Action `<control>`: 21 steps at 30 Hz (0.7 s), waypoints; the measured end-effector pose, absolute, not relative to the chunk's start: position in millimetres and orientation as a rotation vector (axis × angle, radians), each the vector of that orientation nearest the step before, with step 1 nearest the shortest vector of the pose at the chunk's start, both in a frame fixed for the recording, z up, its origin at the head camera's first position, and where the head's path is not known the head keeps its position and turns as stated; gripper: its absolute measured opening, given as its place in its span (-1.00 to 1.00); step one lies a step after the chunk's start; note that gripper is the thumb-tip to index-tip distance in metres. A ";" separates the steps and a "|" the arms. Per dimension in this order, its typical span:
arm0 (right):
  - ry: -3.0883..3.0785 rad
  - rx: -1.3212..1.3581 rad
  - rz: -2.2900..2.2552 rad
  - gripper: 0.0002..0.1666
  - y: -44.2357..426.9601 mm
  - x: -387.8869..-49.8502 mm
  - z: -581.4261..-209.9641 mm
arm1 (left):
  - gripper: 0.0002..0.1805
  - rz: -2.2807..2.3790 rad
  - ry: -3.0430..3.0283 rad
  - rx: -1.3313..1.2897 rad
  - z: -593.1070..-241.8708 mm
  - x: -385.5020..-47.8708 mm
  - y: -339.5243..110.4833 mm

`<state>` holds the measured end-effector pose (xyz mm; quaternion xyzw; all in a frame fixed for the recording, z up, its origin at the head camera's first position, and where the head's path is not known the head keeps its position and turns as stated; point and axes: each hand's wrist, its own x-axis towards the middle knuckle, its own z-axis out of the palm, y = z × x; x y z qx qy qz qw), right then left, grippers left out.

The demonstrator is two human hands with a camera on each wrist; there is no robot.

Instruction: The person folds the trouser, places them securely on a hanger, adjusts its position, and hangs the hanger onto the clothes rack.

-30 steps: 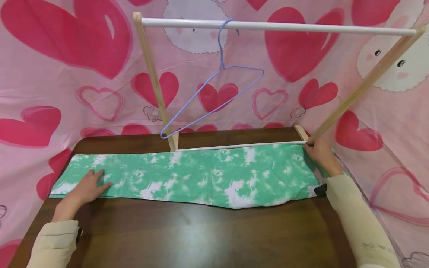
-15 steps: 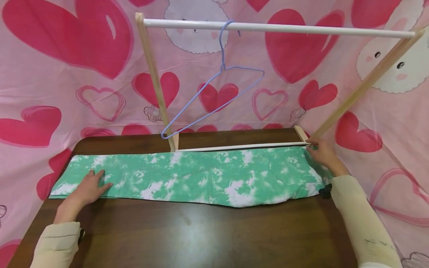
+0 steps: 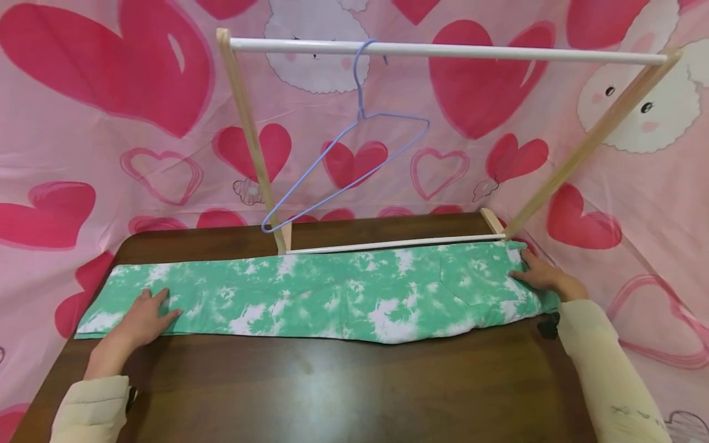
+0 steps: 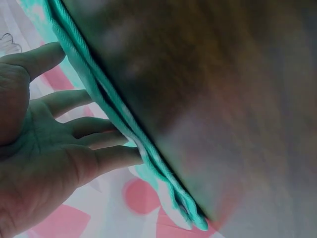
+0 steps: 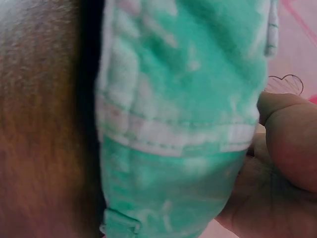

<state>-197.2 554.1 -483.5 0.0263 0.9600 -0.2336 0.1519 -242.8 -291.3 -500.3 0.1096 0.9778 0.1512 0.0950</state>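
A pair of green and white tie-dye trousers (image 3: 316,295) lies folded lengthwise across the table, leg ends at the left and waistband at the right. My left hand (image 3: 143,317) rests on the leg end with its fingers spread; in the left wrist view the fingertips touch the cloth behind the layered edge (image 4: 106,99). My right hand (image 3: 545,277) lies at the waist end, thumb and fingers on the cloth. In the right wrist view the stitched waistband (image 5: 173,136) hides most of its fingers, while the thumb (image 5: 285,106) touches the cloth's edge.
A wooden rack with a white top bar (image 3: 471,52) stands behind the trousers. From the bar hangs a light-blue wire hanger (image 3: 318,163). The rack's lower white rod (image 3: 393,244) runs just behind the cloth. A pink heart-print curtain (image 3: 50,147) surrounds the brown table (image 3: 310,394).
My right hand has left the back corner of the waist end by the rack's foot and moved toward me and right along the waistband. The left hand stays on the leg end.
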 end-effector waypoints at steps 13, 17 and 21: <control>2.788 -0.009 -0.678 0.11 544.6 -193.3 -486.2 | -0.12 0.452 2.856 0.270 -501.3 -213.5 -300.9; 2.769 -0.026 -0.645 0.08 537.3 -192.4 -481.1 | -0.11 0.461 2.851 0.264 -501.6 -210.2 -304.5; 2.778 -0.048 -0.475 -0.02 524.2 -189.5 -473.5 | -0.12 0.495 2.848 0.271 -503.8 -208.1 -307.0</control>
